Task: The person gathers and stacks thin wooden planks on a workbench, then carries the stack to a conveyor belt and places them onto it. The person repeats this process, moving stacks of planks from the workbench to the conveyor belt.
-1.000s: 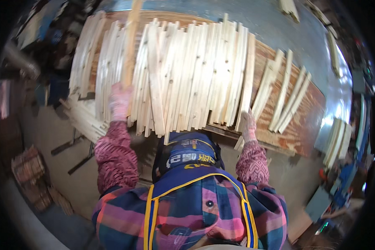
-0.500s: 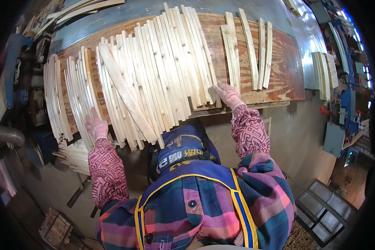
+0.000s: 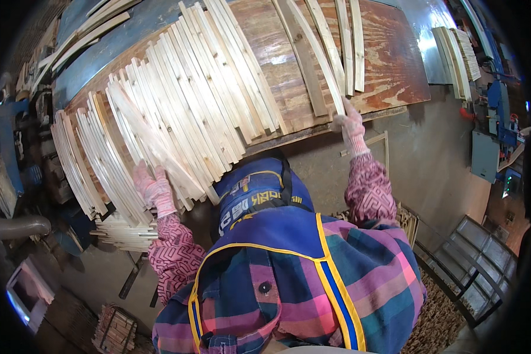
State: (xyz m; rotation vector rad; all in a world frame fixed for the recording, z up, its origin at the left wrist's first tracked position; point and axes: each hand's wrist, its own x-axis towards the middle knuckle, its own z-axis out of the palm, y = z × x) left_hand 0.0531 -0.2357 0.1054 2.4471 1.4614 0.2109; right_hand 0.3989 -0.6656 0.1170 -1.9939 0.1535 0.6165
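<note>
A wide row of pale wooden strips [image 3: 183,88] lies side by side on a brown wooden board [image 3: 389,59]. One loose strip [image 3: 159,150] slants across the left part of the row. My left hand [image 3: 154,190], in a pink-and-white glove, rests at the near ends of the strips with thumb and fingers apart, holding nothing that I can see. At the board's front edge my right hand [image 3: 351,128], gloved alike, has its fingers closed on the near end of a curved wooden strip [image 3: 318,50]. Beside that strip lies a darker one [image 3: 304,65].
Further strips [image 3: 357,44] lie on the board's right part. Below its left edge sits a stack of strips [image 3: 124,233]. A bundle of wood [image 3: 451,62] stands at the far right. A metal rack [image 3: 475,259] stands on the floor to the right.
My right hand has moved right, from the row's right end to the separate strips, and one of these is now tilted. My left hand has moved slightly right, its fingers spread. The view has turned.
</note>
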